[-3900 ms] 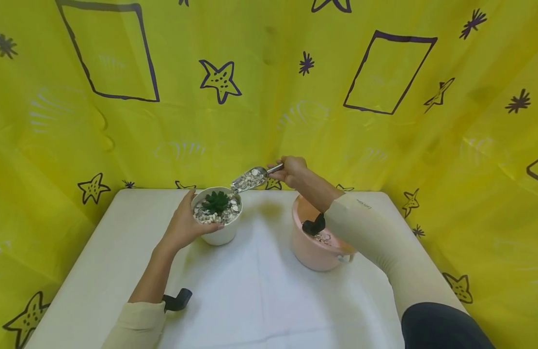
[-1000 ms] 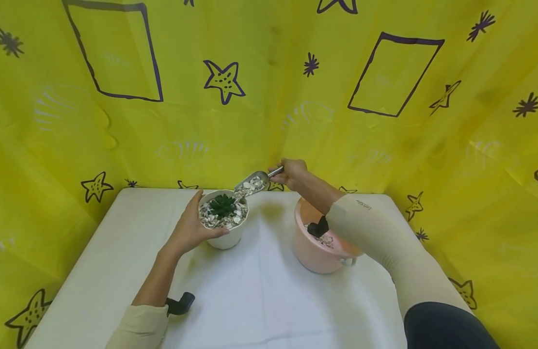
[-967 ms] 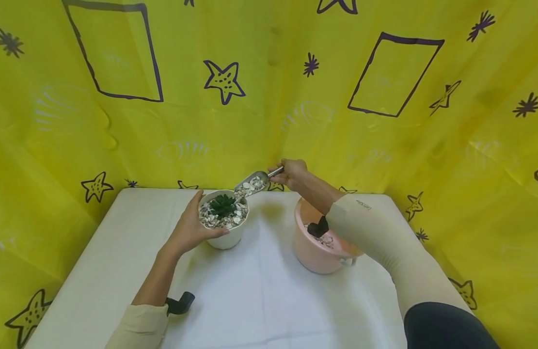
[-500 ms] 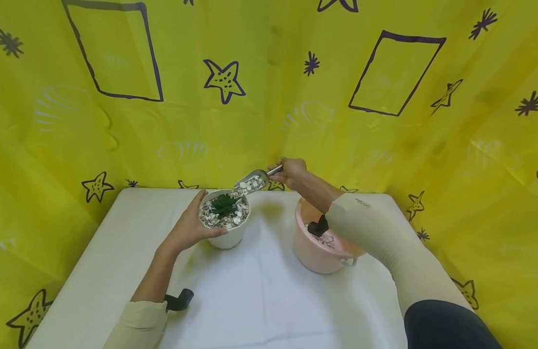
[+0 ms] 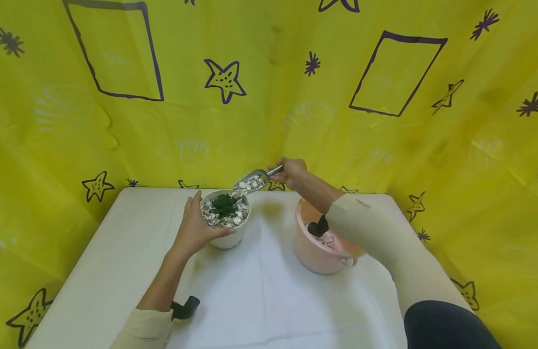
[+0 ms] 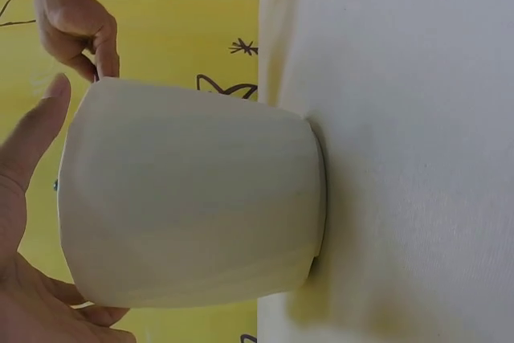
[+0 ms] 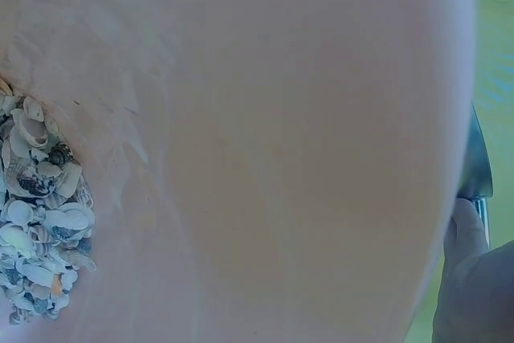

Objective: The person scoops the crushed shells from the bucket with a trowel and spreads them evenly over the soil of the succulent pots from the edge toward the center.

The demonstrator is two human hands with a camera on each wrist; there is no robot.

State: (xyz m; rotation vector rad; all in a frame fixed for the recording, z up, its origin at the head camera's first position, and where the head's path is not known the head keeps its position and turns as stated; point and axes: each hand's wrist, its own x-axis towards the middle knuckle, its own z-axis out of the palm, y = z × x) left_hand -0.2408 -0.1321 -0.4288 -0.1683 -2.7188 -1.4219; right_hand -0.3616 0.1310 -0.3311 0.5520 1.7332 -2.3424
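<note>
A white pot [image 5: 227,240] stands on the table, holding a green succulent [image 5: 224,204] ringed by small pale shells [image 5: 235,219]. My left hand [image 5: 194,231] lies around the pot's left side, fingers fairly straight. In the left wrist view, fingertips [image 6: 103,316] touch the pot's side while the thumb stands slightly off the rim. My right hand [image 5: 292,170] grips the handle of a metal scoop [image 5: 262,176]. Shells fill the scoop, and its lip rests at or just above the pot's right rim. In the right wrist view, a bucket wall hides most of that hand.
A pink bucket [image 5: 317,259] with more shells [image 7: 40,222] in it stands under my right forearm. White cloth covers the table [image 5: 260,300]. Behind it hangs a yellow curtain [image 5: 269,121]. A black wrist mount [image 5: 186,308] sticks out from my left wrist.
Over the last half second my left hand shifts right and loosens at the rim. The scoop stays nearly still. Compared with about four seconds ago, more shells surround the succulent.
</note>
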